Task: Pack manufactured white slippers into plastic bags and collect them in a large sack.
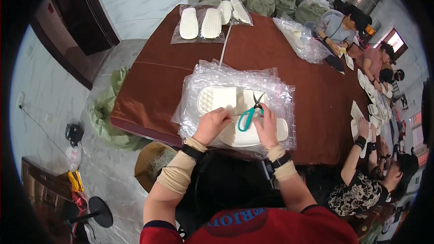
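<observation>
- The right hand (268,127) has its grip closed on small scissors (251,112) with turquoise handles; the blades stand a little apart and point away from the body.
- The left hand (211,125) has its grip drawn together, thumb against fingers, at the near edge of the upper slipper (215,99); whether anything thin is pinched there, I cannot tell.
- That slipper and the lower slipper (240,136), both white, lie side by side, head to tail, right under the hands. For good handling, the fingertips should probably steady the slipper while the blades stay clear of its soft surface.
- Beneath them is a pile of clear plastic bags (193,89). The tips would best be kept off this film, which could snag or tear, and closed when not cutting.
- The brown-covered table (151,70) carries it all; bagged slippers (189,23) lie at its far edge, well apart from the blades.
</observation>
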Demonstrator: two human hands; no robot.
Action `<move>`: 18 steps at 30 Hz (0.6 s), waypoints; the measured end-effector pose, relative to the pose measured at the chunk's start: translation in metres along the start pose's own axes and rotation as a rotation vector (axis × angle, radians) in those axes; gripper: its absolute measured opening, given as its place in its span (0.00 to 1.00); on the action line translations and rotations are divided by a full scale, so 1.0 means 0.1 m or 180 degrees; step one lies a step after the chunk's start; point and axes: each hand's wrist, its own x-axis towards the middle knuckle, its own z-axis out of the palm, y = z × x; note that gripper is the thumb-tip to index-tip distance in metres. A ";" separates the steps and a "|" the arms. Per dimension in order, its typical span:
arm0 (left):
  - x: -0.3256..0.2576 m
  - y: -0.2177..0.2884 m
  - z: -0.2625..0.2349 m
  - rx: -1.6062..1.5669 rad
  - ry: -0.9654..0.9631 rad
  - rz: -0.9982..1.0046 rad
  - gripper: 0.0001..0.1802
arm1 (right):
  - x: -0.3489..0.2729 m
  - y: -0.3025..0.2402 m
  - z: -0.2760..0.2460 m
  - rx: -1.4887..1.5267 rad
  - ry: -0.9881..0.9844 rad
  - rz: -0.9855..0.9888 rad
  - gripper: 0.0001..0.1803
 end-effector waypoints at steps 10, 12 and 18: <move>-0.01 0.02 0.02 -0.0039 -0.0184 0.0122 0.06 | -0.02 -0.23 0.12 -0.1017 -0.0304 -0.0145 0.49; -0.04 -0.02 0.04 -0.0042 -0.0225 0.0183 0.05 | 0.00 -0.27 0.18 -0.1096 -0.0298 -0.0185 0.49; -0.03 0.03 0.01 -0.0045 -0.0260 0.0067 0.05 | 0.12 -0.23 0.18 -0.0805 -0.0078 0.0087 0.40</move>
